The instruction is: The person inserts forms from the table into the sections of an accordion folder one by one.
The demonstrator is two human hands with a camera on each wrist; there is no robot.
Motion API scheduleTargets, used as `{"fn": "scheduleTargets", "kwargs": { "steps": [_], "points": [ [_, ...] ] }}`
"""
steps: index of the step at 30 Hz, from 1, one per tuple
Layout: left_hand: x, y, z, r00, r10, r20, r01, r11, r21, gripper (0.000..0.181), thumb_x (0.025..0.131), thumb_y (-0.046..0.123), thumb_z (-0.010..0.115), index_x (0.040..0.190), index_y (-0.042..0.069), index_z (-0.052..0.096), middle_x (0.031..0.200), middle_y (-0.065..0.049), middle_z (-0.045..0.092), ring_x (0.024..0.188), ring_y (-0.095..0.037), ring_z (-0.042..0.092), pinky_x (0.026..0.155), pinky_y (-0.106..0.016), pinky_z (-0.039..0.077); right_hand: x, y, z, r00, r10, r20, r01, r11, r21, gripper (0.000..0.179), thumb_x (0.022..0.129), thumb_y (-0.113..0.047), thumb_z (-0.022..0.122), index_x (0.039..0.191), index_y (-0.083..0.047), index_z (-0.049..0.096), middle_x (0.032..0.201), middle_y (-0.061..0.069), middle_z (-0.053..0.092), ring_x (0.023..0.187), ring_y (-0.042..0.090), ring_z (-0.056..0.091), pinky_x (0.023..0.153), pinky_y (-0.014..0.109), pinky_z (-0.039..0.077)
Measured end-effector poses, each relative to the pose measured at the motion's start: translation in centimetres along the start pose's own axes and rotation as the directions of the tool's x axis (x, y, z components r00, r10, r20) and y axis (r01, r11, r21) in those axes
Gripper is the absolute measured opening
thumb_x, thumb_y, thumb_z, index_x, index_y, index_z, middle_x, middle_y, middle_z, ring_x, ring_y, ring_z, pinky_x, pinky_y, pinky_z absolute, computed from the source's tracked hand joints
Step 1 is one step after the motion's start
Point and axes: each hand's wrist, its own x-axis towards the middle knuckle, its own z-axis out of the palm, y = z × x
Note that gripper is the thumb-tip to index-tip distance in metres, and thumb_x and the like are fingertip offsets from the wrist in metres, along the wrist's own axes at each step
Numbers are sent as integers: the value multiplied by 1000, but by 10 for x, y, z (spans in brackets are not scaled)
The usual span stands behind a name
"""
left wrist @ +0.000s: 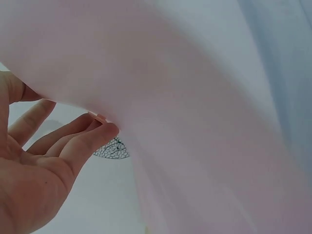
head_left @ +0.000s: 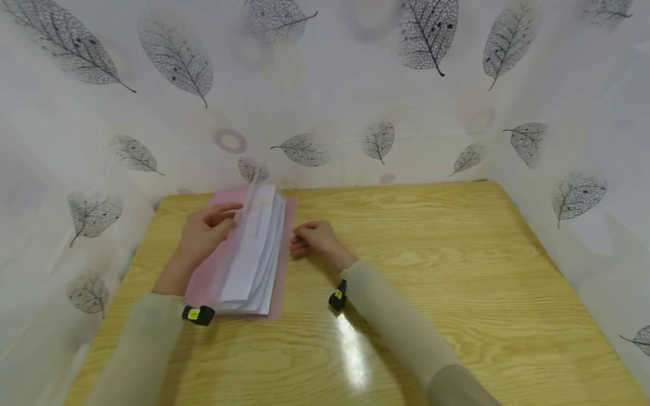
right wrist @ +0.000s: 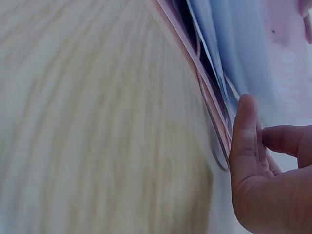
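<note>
A pink translucent plastic folder lies on the left part of the table, holding several white sheets that fan out at the right side. Its front cover is lifted at an angle over the sheets. My left hand is at that cover; in the left wrist view the extended fingers meet the cover's edge, and the thumb is partly hidden by it. My right hand is beside the folder's right edge with loosely bent fingers and nothing in its grasp. A thin elastic cord runs along that edge.
The wood-grain table reaches to a pale curtain printed with dark leaves, which surrounds it at the back and both sides. Each sleeve cuff carries a small black wrist camera, one on the left and one on the right.
</note>
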Motion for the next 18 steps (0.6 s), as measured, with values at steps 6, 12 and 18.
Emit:
{"fn": "scheduleTargets", "kwargs": {
  "steps": [6, 12, 18],
  "points": [
    [5, -5, 17, 999, -15, 36, 12, 998, 67, 39, 99, 9, 63, 137, 7, 69, 140, -22, 67, 119, -27, 71, 77, -13, 53, -4, -6, -22, 997, -46, -60, 43, 998, -51, 31, 104, -6, 59, 126, 17, 64, 83, 9, 72, 65, 13, 72, 65, 28, 63],
    [5, -9, 40, 999, 6, 49, -14, 984, 175, 37, 96, 10, 64, 132, 6, 73, 129, -22, 73, 120, -39, 71, 79, -19, 52, -11, -17, -42, 991, -73, -113, 61, 993, -103, 33, 105, -9, 60, 130, 14, 64, 111, 28, 74, 70, 13, 74, 73, 31, 64],
    [4, -12, 54, 998, 35, 61, -53, 948, 315, 40, 92, 16, 63, 130, 9, 75, 118, -22, 76, 95, -30, 68, 70, -31, 48, -20, -30, -61, 971, -183, -151, 157, 973, -167, 36, 106, -13, 58, 131, 12, 64, 129, 33, 66, 84, 22, 78, 79, 35, 65]
  ]
}}
